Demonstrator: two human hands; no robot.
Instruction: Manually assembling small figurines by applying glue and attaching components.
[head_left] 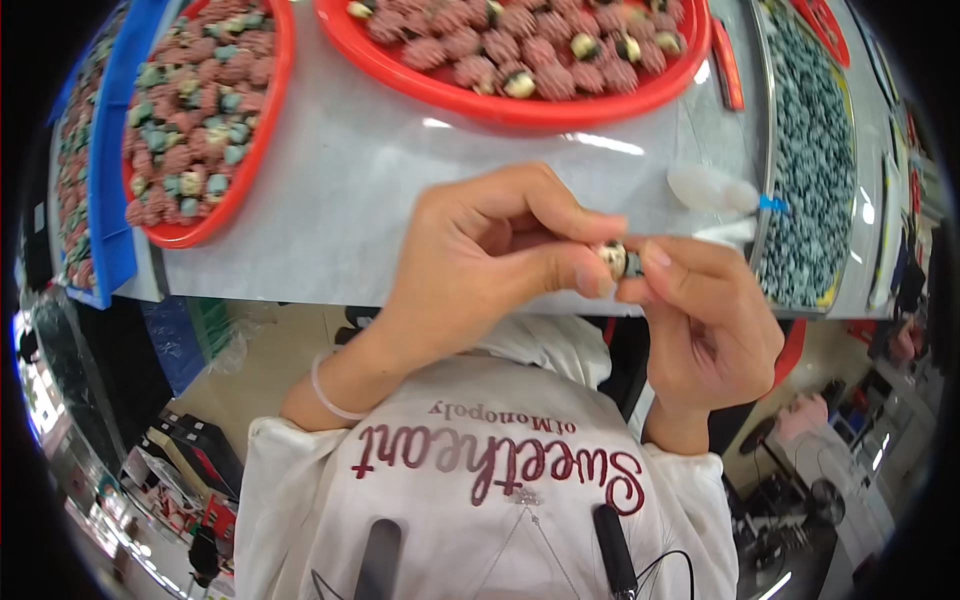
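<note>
Both my hands meet over the near part of the table. Between thumb and index finger, my left hand (480, 245) pinches a small cream-and-dark figurine piece (611, 257), partly hidden by the fingertips. A tiny grey-blue piece (633, 265) sits against its right side, pinched in the thumb and fingers of my right hand (712, 315). The two pieces appear to touch. A white squeeze bottle (710, 188) with a blue tip lies beyond my right hand.
A large red tray (560, 112) of pink ridged figurines stands ahead. At left are a red oval tray (270, 125) of pink figurines with grey-blue parts and a blue tray (115, 240). A metal-rimmed tray (768, 130) of grey-blue pieces is right, near a red tool (728, 65).
</note>
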